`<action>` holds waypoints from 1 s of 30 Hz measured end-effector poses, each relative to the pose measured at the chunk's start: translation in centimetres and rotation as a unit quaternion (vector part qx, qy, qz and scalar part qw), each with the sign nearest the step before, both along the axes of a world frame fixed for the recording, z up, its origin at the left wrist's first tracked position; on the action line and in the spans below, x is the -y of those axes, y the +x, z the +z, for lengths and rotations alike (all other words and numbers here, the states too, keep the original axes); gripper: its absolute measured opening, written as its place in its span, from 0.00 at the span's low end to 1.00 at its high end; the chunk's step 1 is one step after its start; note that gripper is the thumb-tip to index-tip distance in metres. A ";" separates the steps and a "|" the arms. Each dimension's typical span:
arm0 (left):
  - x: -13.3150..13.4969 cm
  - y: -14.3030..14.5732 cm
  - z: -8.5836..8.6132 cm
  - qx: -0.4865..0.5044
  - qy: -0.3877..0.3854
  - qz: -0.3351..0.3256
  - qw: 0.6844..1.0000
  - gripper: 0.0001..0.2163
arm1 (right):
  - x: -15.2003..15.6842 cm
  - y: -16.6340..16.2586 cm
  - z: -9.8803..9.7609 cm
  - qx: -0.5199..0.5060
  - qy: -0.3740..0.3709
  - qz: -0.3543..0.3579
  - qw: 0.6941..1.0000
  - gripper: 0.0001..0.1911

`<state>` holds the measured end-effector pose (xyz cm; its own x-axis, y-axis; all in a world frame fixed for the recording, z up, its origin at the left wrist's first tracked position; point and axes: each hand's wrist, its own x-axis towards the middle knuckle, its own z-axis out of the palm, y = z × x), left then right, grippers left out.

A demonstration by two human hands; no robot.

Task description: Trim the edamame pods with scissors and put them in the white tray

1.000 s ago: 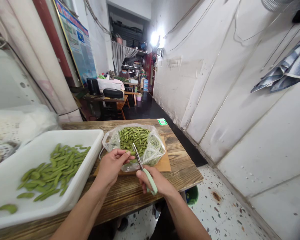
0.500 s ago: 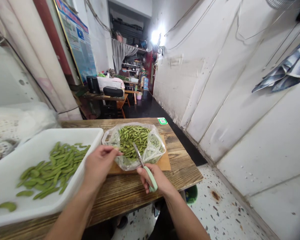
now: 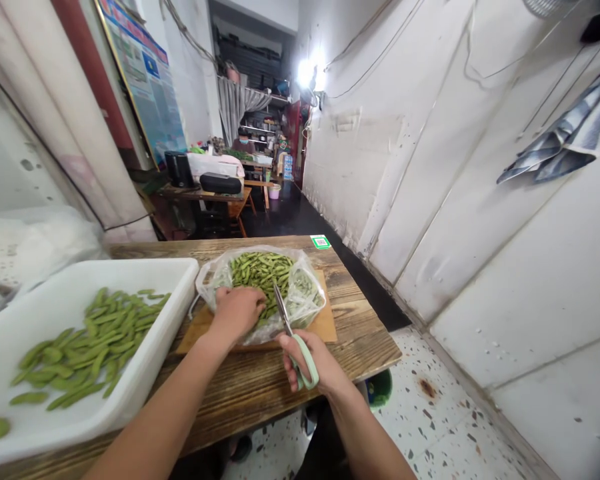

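My left hand (image 3: pixel 236 312) reaches into a clear plastic bag (image 3: pixel 305 300) full of green pods (image 3: pixel 260 270), with its fingers curled down among them. Whether the fingers grip a pod is hidden. My right hand (image 3: pixel 313 363) is closed round the pale green handles of a pair of scissors (image 3: pixel 293 337). The blades point up and away over the near edge of the bag. The bag rests on a wooden board (image 3: pixel 325 327) lying on the plank table (image 3: pixel 365 343).
A big white tray (image 3: pixel 180 280) with several green pods (image 3: pixel 87 347) stands at my left on the table. A white wall runs along the right. A green sticker (image 3: pixel 321 241) lies at the table's far corner. A person sits far back among cluttered tables.
My left hand went left toward the white tray, then came back and dug into the pods in the bag. The right hand with the scissors has barely shifted.
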<state>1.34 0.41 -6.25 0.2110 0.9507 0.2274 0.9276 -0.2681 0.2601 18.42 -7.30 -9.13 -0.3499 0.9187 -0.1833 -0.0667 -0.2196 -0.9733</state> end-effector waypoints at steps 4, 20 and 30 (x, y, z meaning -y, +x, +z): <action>-1.2 0.3 -0.5 -0.014 -0.018 -0.006 1.000 0.11 | 0.2 0.5 -0.2 0.003 -0.004 -0.001 1.000 0.28; 2.7 -3.2 1.2 0.324 -0.042 0.074 0.942 0.18 | -0.4 -0.8 -0.4 0.046 0.023 0.056 0.997 0.28; 3.3 -2.3 0.7 0.445 -0.066 0.063 0.891 0.18 | -0.3 -1.1 0.6 0.058 0.043 0.074 0.995 0.30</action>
<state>-0.97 -2.87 -5.52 -0.1070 0.9849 0.1362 0.3593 -0.0895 0.9289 17.36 -7.05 -8.58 -0.4630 0.8731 -0.1529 0.0730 -0.1344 -0.9882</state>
